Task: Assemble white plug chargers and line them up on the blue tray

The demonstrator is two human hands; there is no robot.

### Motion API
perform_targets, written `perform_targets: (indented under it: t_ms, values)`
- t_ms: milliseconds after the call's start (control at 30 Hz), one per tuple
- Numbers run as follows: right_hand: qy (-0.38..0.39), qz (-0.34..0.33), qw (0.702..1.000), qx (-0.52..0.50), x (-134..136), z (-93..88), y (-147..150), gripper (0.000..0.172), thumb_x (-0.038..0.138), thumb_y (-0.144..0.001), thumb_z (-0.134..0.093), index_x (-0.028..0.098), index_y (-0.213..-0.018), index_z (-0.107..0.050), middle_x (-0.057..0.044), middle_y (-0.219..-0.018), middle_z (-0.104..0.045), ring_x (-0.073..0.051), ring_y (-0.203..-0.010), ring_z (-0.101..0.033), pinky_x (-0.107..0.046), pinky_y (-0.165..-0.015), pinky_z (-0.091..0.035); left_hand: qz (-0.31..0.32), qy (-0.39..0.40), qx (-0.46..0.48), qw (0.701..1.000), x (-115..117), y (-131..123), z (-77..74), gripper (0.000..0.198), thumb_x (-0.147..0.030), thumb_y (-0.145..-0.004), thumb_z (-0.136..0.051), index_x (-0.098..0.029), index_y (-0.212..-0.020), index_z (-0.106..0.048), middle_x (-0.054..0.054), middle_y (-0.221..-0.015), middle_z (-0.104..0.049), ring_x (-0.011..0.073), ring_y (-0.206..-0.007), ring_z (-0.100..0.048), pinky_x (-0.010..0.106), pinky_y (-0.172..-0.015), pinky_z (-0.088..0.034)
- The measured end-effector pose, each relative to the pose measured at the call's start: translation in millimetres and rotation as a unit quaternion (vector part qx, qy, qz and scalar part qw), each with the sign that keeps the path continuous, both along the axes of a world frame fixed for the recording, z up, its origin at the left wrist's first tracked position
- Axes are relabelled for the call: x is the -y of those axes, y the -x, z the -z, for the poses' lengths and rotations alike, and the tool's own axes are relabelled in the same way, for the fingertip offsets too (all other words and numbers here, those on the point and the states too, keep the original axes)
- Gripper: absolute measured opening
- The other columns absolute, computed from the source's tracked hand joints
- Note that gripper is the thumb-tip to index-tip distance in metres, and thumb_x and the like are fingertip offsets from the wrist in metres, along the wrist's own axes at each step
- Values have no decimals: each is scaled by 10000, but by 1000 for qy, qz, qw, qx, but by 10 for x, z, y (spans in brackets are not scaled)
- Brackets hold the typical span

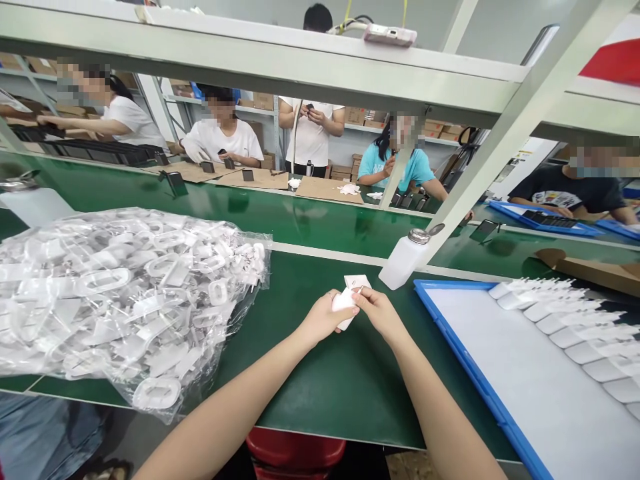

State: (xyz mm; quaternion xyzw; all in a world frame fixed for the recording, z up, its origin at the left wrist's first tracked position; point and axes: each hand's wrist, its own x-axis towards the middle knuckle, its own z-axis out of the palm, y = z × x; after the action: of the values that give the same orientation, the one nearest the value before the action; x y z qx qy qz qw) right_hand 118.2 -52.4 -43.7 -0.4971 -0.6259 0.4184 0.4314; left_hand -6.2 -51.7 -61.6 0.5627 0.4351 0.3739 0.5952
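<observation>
Both my hands meet over the green table, around a small white plastic part (pixel 345 301) with a flat panel angled up at its far end. My left hand (pixel 324 316) is closed around its body, thumb on top. On the far right side of the part, my right hand (pixel 376 308) pinches its edge with thumb and fingertips; the fingers hide some of the detail there. To the left lies a big clear plastic bag (pixel 150 287) full of loose white plastic parts. Over on the right, a blue-rimmed tray (pixel 465 363) carries rows of similar white pieces.
A white pump bottle (pixel 404 259) stands just beyond my hands, and another bottle (pixel 35 200) is at the far left. A metal frame post (pixel 480 160) slants down on the right. Beyond a green conveyor belt (pixel 320 223), several people handle black parts. A red stool (pixel 295 453) sits below the table edge.
</observation>
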Motion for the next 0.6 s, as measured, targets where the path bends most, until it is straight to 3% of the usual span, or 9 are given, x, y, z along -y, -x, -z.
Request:
perform_targets:
  t_ms: [133,300,433,600]
  values:
    - [-6,21,998,-53,-4,-18,-36,190,354,-636,-477,173,-653,-532,30,-587,-465,-71,-486,-364,-207,-464,-291,18,-8,-21,1000,20,37,-58,286,-324,-531,-584,-150,-721,-461,-13,-593,-486,97,-524,-465,185,-422,-349]
    - [40,-95,992,-70,109,-158,-140,165,352,-669,-460,187,-683,-459,80,-415,-350,-49,-376,-291,-182,-378,-215,85,-21,67,994,39,222,-269,440,-185,-496,-617,-180,-915,-482,19,-859,-519,125,-746,-479,208,-607,-375]
    - [69,-175,982,20,241,-368,-108,165,332,-687,-457,179,-654,-407,60,-456,-433,-56,-400,-368,-180,-391,-270,89,-17,128,988,22,371,-395,302,-195,-523,-598,-145,-817,-547,9,-682,-541,108,-613,-484,205,-542,-365]
    - [87,-237,963,89,100,-476,50,203,352,-707,-422,162,-641,-440,30,-532,-478,-60,-437,-402,-193,-428,-309,59,72,232,968,-96,448,-333,230,-220,-541,-558,-127,-751,-569,27,-631,-554,126,-580,-496,214,-497,-363]
